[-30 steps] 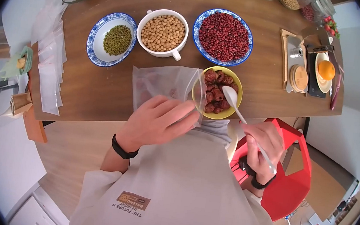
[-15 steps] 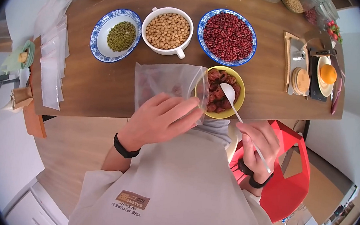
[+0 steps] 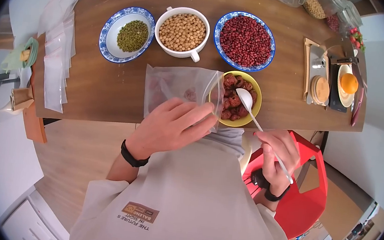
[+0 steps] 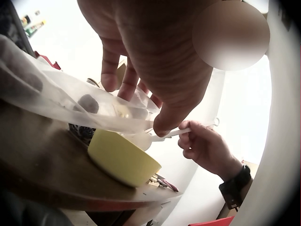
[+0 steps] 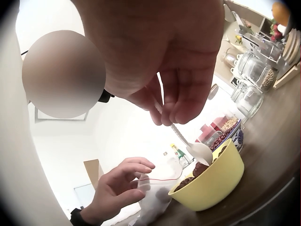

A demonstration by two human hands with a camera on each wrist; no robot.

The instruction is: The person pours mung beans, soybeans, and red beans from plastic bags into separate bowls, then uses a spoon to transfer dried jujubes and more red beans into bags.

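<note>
Over yellow bowl (image 5: 214, 182), downward-slanted spoon (image 5: 199, 151)

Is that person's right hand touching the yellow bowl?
Apart. The right wrist view shows it: the right hand is above the yellow bowl, with a clear gap between them. The white spoon it holds crosses that gap.

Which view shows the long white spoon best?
The head view: the long white spoon shows from scoop to tip, the right hand covering part. The right wrist view shows scoop and part of the handle; the left wrist view, pieces of handle, scoop unclear.
</note>
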